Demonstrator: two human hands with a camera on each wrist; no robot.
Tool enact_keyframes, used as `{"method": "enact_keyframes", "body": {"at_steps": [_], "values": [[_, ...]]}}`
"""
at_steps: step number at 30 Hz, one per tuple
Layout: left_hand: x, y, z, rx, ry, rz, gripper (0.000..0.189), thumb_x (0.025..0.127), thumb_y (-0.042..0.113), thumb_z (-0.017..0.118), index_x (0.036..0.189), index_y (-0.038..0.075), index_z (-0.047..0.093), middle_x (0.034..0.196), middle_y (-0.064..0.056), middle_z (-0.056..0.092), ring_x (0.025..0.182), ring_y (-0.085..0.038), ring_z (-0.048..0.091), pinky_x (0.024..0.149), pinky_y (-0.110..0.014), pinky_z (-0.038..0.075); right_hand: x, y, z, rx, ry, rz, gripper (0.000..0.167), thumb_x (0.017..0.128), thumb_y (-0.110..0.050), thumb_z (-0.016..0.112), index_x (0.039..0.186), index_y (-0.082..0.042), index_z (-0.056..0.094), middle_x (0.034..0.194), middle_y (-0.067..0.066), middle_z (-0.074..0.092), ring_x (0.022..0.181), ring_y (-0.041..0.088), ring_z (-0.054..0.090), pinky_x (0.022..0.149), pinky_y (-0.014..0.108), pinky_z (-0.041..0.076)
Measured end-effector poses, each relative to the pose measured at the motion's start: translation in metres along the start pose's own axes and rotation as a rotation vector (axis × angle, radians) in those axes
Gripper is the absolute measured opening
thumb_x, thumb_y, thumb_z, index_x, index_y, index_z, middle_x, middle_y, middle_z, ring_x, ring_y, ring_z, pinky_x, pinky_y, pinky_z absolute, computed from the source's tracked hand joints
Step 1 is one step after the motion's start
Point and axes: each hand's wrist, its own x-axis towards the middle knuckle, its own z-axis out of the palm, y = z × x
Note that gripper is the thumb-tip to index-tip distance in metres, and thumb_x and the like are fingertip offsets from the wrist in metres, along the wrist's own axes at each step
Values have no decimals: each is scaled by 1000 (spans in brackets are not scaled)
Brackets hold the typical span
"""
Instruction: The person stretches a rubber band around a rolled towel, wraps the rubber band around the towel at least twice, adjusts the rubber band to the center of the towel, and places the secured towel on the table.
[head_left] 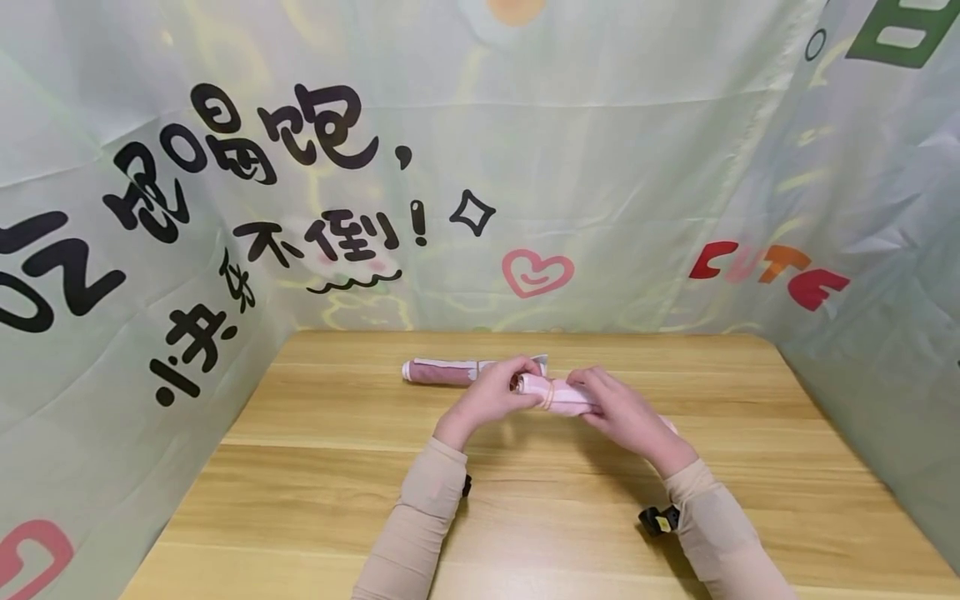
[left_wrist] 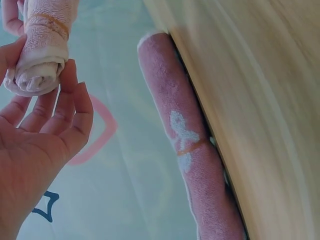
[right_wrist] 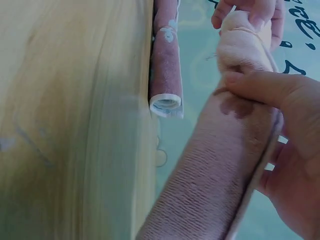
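Observation:
Between my two hands, over the table, is a light pink rolled towel (head_left: 566, 400). A tan rubber band (left_wrist: 50, 22) circles it close to its left end. My left hand (head_left: 497, 393) holds that end, fingers and thumb around the coiled edge. Further right along the roll, my right hand (head_left: 624, 415) grips it, thumb (right_wrist: 255, 87) laid across the top and fingers behind. A darker patch shows on the cloth beside that thumb. Behind my left hand lies a mauve rolled towel (head_left: 438, 372) with a pale blue motif and its own band around the middle.
The wooden table (head_left: 337, 492) runs back to a printed fabric wall (head_left: 600, 208) with lettering and a pink heart. Similar fabric stands on the left and right sides. A small black device (head_left: 658, 522) is at my right wrist.

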Motion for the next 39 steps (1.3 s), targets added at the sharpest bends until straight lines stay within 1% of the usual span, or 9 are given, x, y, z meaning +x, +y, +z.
{"method": "enact_keyframes", "body": {"at_steps": [6, 8, 11, 15, 19, 22, 26, 32, 39], "values": [[0, -5, -1, 4, 5, 0, 24, 85, 19, 75, 106, 16, 63, 98, 0, 66, 81, -8, 57, 71, -21, 49, 1, -2, -6, 29, -18, -2, 50, 77, -15, 82, 122, -13, 58, 110, 2, 62, 98, 20, 62, 84, 43, 55], [0, -7, -1, 16, 9, 4, 25, 85, 20, 75, 107, 17, 63, 98, 1, 66, 81, -7, 57, 71, -21, 50, 2, -3, -8, 42, -14, 7, 48, 79, -18, 81, 121, -14, 59, 112, 3, 62, 98, 20, 62, 84, 43, 55], [-1, -7, -2, 62, 16, 12, 25, 86, 23, 75, 108, 20, 64, 99, 4, 66, 82, -7, 57, 72, -21, 49, 6, -8, -12, 60, 7, 33, 39, 83, -19, 77, 117, -13, 61, 114, 4, 61, 101, 22, 61, 86, 45, 54], [-3, -9, -4, 169, 40, 43, 26, 85, 28, 75, 109, 24, 64, 101, 7, 66, 83, -7, 57, 73, -21, 48, 14, -20, -15, 75, 85, 54, 24, 86, -16, 74, 108, -11, 65, 108, 3, 63, 101, 23, 62, 85, 45, 54], [-3, -11, -5, 215, 59, 80, 26, 85, 28, 75, 108, 24, 64, 101, 7, 67, 84, -7, 58, 73, -20, 48, 24, -32, -9, 93, 188, 23, 13, 85, -10, 74, 96, -9, 68, 96, 2, 66, 90, 20, 62, 77, 39, 55], [-3, -11, -6, 202, 60, 93, 25, 86, 27, 75, 108, 23, 64, 101, 7, 66, 84, -6, 58, 72, -20, 49, 27, -38, -1, 107, 226, 18, 9, 83, -7, 74, 89, -9, 68, 87, 2, 66, 80, 14, 60, 69, 31, 55], [-2, -11, -7, 165, 53, 93, 23, 87, 26, 74, 107, 22, 64, 100, 5, 66, 84, -7, 59, 72, -19, 50, 28, -43, 11, 102, 225, 74, 7, 83, -7, 75, 84, -8, 68, 82, 1, 63, 75, 11, 56, 64, 24, 52], [-3, -10, -8, 92, 40, 78, 21, 87, 23, 74, 105, 19, 65, 97, 3, 67, 83, -8, 60, 71, -20, 51, 31, -48, 17, 78, 208, 191, 8, 83, -11, 75, 83, -7, 68, 81, 2, 62, 76, 13, 55, 66, 27, 52], [-3, -11, -7, -3, 50, 71, 20, 85, 17, 75, 103, 13, 67, 94, -2, 69, 81, -7, 61, 70, -20, 52, 32, -53, 20, 78, 141, 326, 16, 86, -19, 74, 82, -6, 67, 81, 4, 61, 76, 15, 53, 70, 32, 50]]}}
